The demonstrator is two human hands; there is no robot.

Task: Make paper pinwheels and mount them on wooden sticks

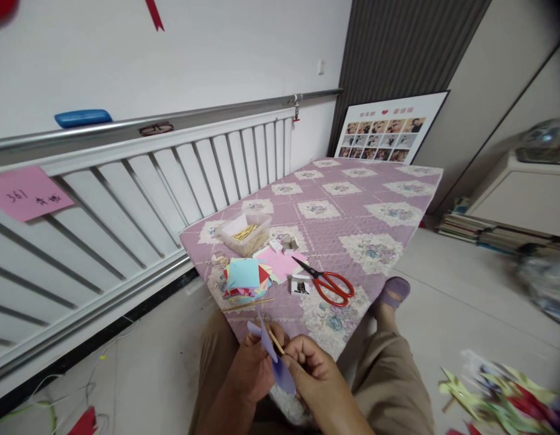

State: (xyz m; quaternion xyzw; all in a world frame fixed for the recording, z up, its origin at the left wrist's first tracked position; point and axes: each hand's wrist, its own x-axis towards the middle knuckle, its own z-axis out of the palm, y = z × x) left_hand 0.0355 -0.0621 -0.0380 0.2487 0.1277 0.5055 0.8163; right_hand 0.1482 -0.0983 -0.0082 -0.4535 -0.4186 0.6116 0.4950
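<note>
My left hand (251, 364) and my right hand (312, 367) meet low in the view, over my lap, both closed around a folded piece of lilac paper (275, 357). A thin wooden stick (275, 340) pokes through the paper between my fingers. Just beyond my hands lies another wooden stick (247, 304) on the near edge of a purple quilted table (374, 199). A stack of coloured paper squares (250, 277) sits behind it.
Red-handled scissors (327, 283) lie right of the paper stack, beside a small black-and-white box (300, 285). A clear plastic tub (246, 232) holds more sticks. A white radiator (139, 181) runs along the left wall. Paper scraps (497, 396) litter the floor at right.
</note>
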